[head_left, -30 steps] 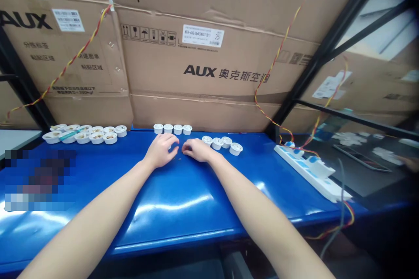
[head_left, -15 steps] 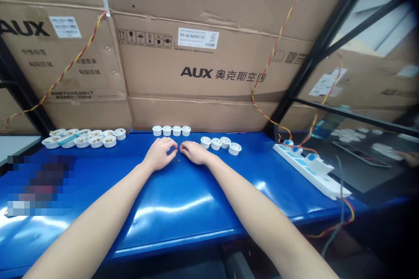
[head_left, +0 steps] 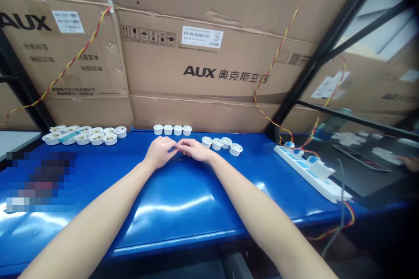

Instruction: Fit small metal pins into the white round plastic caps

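My left hand (head_left: 161, 152) and my right hand (head_left: 195, 150) meet over the middle of the blue work surface (head_left: 170, 226), fingertips pinched together and touching. Whatever they hold, if anything, is too small to make out. Just below the fingers lies a tiny dark piece (head_left: 180, 160). Behind the left hand stands a row of several small white cups (head_left: 168, 130). Beside and beyond the right hand sit several more white cups (head_left: 217, 144) with small dark bits in them.
At the back left is a cluster of white cups (head_left: 97, 139) with small parts inside and a teal tool (head_left: 70, 135) across them. A white power strip (head_left: 310, 174) lies at right. Cardboard boxes (head_left: 203, 109) wall the back. A person's hand (head_left: 409, 162) shows far right.
My hands have come together: the fingertips, slightly apart before, now touch in a pinch. The view has shifted slightly. The cups have stayed put.
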The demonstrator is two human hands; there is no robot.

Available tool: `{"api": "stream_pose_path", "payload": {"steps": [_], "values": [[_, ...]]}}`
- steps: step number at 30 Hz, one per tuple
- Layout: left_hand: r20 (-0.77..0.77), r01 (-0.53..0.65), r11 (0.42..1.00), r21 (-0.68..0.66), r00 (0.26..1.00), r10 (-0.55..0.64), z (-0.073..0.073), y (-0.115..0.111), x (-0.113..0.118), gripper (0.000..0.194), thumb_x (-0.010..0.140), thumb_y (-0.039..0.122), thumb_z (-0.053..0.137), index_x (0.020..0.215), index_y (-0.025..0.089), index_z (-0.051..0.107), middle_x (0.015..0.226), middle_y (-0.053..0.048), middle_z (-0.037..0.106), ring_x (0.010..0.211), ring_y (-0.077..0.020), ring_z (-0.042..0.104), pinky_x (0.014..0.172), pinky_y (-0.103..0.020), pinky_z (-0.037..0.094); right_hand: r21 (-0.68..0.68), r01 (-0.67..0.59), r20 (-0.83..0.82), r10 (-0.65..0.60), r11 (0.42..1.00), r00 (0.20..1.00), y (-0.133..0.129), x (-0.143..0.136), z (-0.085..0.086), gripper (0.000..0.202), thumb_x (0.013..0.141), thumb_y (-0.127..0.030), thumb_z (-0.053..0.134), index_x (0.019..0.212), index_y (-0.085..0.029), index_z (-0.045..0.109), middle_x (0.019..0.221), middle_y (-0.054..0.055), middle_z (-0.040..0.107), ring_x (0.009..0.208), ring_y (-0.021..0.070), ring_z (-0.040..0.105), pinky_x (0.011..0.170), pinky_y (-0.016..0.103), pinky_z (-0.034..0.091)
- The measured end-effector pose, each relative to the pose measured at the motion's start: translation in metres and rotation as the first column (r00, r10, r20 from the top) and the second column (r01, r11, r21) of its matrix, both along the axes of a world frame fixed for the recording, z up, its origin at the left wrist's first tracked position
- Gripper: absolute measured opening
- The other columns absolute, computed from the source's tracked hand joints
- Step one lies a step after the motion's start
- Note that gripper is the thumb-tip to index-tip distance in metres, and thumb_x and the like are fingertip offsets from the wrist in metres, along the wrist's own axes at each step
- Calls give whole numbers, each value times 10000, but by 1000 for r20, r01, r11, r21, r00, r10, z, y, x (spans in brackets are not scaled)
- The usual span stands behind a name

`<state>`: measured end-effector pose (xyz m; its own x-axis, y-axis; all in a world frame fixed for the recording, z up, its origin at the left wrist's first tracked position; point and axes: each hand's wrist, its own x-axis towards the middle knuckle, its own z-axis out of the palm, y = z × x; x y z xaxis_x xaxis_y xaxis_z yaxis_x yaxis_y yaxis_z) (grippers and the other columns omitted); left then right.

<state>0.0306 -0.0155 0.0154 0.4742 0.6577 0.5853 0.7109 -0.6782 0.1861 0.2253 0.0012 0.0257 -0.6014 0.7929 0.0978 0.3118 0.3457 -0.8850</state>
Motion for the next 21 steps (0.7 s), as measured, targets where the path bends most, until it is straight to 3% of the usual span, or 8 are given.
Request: {"api": "stream_pose_path", "payload": {"steps": [15, 21], "values": [[94, -104, 994, 46, 991, 99, 4, -5, 2, 303, 927, 418, 486, 858, 232, 715, 830, -42, 729, 783, -185, 640, 784, -321, 442, -64, 82, -226, -94, 995, 969, 3, 0, 0, 310, 769, -431, 661, 893, -148, 690, 645, -15, 573, 582, 97, 486, 532, 217, 372], [117, -21, 999, 47, 993, 15, 1, -3, 0, 256, 928, 397, 500, 891, 240, 699, 863, -28, 719, 795, -179, 630, 789, -309, 450, -92, 83, -225, -102, 992, 969, 3, 0, 0, 291, 754, -418, 676, 866, -150, 677, 657, -17, 574, 570, 91, 480, 535, 221, 375]]}}
